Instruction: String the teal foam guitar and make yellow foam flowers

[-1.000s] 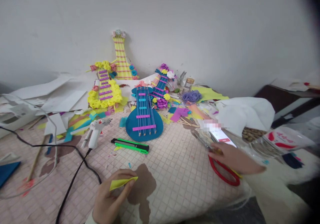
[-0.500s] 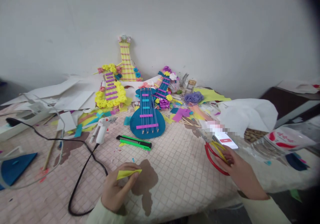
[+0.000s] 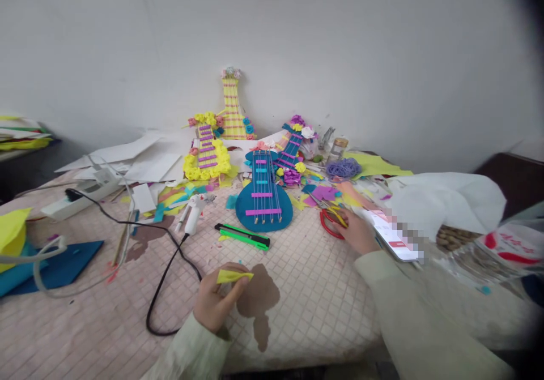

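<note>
My left hand (image 3: 217, 300) pinches a small folded piece of yellow paper (image 3: 233, 277) between thumb and fingers, above the tablecloth. Out to the right, my right hand (image 3: 358, 233) has its fingers on the red and yellow handles of a pair of scissors (image 3: 332, 221), whose blades point away toward the paper scraps. Between the hands and farther back lies a blue paper guitar (image 3: 264, 205) with strings and purple and light-blue strips. A green utility knife (image 3: 243, 237) rests just in front of it.
A white glue gun (image 3: 194, 216) with a black cord stands left of the guitar. Decorated paper guitars, one of them yellow (image 3: 233, 108), lean at the back. Purple yarn (image 3: 343, 168), a phone (image 3: 399, 244), a power strip (image 3: 80, 196) and a plastic bag (image 3: 505, 250) lie around.
My right hand has carried the scissors leftward and away from me, to beside the paper scraps. My left hand still holds the yellow paper. The view has turned somewhat left.
</note>
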`<state>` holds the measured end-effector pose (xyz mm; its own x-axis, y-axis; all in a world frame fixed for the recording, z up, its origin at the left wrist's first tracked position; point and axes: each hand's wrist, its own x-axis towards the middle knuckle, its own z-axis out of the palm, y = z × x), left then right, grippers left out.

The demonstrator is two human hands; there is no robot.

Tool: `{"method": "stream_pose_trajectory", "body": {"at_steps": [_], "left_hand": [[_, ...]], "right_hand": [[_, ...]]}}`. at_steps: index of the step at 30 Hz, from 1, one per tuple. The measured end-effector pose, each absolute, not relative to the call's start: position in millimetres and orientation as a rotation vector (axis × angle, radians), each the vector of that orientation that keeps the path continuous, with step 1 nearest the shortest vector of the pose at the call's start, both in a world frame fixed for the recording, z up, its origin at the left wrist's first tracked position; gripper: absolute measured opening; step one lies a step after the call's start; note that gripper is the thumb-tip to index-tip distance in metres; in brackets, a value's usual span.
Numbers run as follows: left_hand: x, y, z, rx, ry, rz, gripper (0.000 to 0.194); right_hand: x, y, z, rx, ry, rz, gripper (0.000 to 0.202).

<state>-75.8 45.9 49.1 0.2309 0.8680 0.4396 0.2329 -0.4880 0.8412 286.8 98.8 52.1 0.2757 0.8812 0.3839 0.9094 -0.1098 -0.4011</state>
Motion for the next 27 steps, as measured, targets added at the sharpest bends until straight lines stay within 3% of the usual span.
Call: {"method": "stream_pose_trajectory", "body": {"at_steps": [4, 6, 10, 14, 16, 23, 27], "left_hand": [[-72.6, 43.4, 55.7, 1.753, 1.074, 1.266, 0.013], [-67.4, 42.3, 65.7, 1.615, 1.093, 1.235, 0.015], [-45.4, 51.0, 93.6, 1.287, 1.036, 1.066, 0.023], [-15.7, 75.6, 110.9, 1.083, 0.928, 0.949, 0.027], [-3.1, 88.3, 112.1, 1.131, 0.92, 0.926, 0.025], [11.5, 104.9, 94.5, 1.505, 0.953, 1.093, 0.019], [12.9, 104.0, 90.8, 1.746, 0.864, 1.268, 0.014]], "right_hand": [[275.8, 83.8, 67.2, -1.871, -1.612, -0.046, 0.024], [261.9, 77.7, 78.2, -1.797, -1.665, 0.055, 0.028], [219.6, 77.8, 102.8, -1.595, -1.833, 0.331, 0.039], [172.7, 96.1, 120.8, -1.204, -1.822, 0.758, 0.021], [155.9, 108.5, 119.4, -1.042, -1.73, 0.91, 0.022], [162.8, 119.9, 80.6, -0.994, -1.347, 0.736, 0.031], [171.8, 95.2, 109.2, -0.97, -1.321, 0.578, 0.034]]}}
